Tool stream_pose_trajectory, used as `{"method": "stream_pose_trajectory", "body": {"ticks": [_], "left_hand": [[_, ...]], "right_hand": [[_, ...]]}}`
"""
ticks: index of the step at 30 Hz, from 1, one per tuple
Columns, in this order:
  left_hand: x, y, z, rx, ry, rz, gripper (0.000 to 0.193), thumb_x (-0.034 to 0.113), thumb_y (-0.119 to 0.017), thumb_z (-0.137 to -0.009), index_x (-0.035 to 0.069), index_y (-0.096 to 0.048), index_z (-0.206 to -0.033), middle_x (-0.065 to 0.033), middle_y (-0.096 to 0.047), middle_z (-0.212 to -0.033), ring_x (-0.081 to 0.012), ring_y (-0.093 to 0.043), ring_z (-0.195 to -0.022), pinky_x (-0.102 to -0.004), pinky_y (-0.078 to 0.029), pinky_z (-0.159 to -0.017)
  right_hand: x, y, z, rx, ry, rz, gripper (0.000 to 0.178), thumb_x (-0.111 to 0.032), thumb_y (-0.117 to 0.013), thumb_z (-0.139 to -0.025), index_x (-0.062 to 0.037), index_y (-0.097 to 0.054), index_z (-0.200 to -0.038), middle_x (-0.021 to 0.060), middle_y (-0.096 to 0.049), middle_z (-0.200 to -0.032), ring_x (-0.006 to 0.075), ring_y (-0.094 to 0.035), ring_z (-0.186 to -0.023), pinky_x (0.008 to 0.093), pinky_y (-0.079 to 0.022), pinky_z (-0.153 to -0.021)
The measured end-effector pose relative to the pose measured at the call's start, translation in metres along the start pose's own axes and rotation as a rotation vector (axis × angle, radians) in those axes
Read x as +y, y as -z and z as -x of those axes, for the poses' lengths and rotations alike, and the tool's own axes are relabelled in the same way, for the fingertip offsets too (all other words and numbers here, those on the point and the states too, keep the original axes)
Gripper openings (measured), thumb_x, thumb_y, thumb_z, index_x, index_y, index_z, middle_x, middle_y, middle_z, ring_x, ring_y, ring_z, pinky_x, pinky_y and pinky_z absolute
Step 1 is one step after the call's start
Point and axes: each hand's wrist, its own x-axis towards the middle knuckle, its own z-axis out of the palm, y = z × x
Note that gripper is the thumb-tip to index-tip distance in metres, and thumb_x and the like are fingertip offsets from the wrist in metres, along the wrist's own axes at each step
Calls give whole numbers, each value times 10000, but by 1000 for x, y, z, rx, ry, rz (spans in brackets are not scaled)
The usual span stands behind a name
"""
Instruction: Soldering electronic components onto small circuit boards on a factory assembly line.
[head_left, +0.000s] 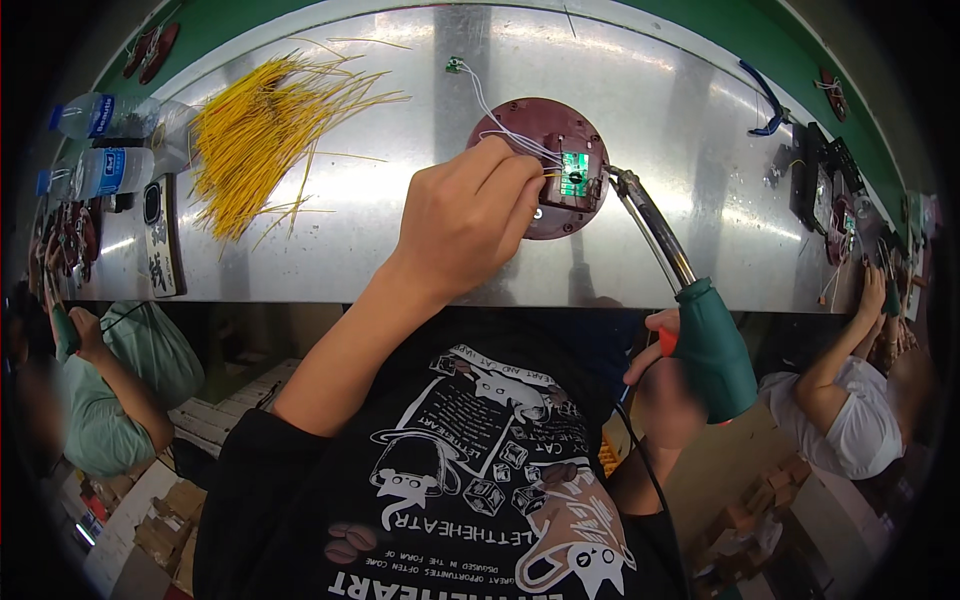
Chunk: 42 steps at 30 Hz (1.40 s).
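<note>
A dark red round housing (488, 122) lies on the metal bench, with a green circuit board (575, 178) set in its middle. White wires (492, 112) run from it to a tiny green board (455, 65) farther back. My left hand (470, 215) is closed in a pinch over the housing's left side; short yellow wire (549, 174) shows between its fingertips and the circuit board. In my right hand (660, 375) is a green-handled soldering gun (715, 345), its handle partly covering the fingers. The gun's metal tip meets the right edge of the housing, close beside the circuit board.
Loose yellow wires (255, 140) lie piled at the left. Beyond them are plastic bottles (115, 170) and a phone (163, 235). Blue-handled pliers (768, 105) and a black device (808, 175) sit at the right. Co-workers sit at both sides; a black cord (645, 465) hangs by my right arm.
</note>
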Motion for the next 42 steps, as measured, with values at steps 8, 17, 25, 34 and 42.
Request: {"method": "stream_pose_trajectory", "body": {"ticks": [8, 17, 25, 34, 42], "left_hand": [[0, -2, 0, 16, -30, -33, 91, 48, -713, -819, 31, -654, -887, -67, -578, -789, -245, -615, -639, -353, -498, -538], [8, 2, 4, 82, 25, -135, 160, 85, -753, -802, 3, -681, -919, -109, -640, -815, -273, -633, -662, -359, -503, -558], [12, 30, 3, 78, 209, -412, 199, 185, -698, -855, 22, -679, -967, -123, -612, -894, -303, -576, -795, -409, -492, -669], [-12, 48, 7, 64, 280, -405, 200, 125, -698, -857, 22, -685, -1027, -115, -624, -948, -310, -580, -850, -419, -492, -725], [14, 43, 4, -63, 239, -217, 175, 78, -697, -845, 11, -691, -1006, -118, -634, -955, -308, -597, -872, -417, -504, -725]], "right_hand": [[0, -2, 2, 20, 10, -29, 519, -236, -628, -932, 113, -516, -1300, 229, -628, -1112, 175, -585, -517, 253, -452, -484], [2, 0, 3, 24, 19, -65, 536, -227, -635, -924, 111, -509, -1322, 235, -630, -1117, 180, -589, -530, 254, -465, -484], [1, 0, 3, 59, 32, -70, 540, -229, -636, -925, 106, -510, -1330, 233, -634, -1109, 180, -586, -526, 252, -463, -469], [-2, 0, 4, 41, 40, -67, 543, -226, -643, -929, 102, -507, -1340, 230, -635, -1104, 174, -576, -520, 251, -458, -459], [-1, -2, 0, 57, 68, -41, 526, -203, -627, -932, 107, -509, -1342, 231, -637, -1103, 172, -570, -515, 250, -443, -449]]}}
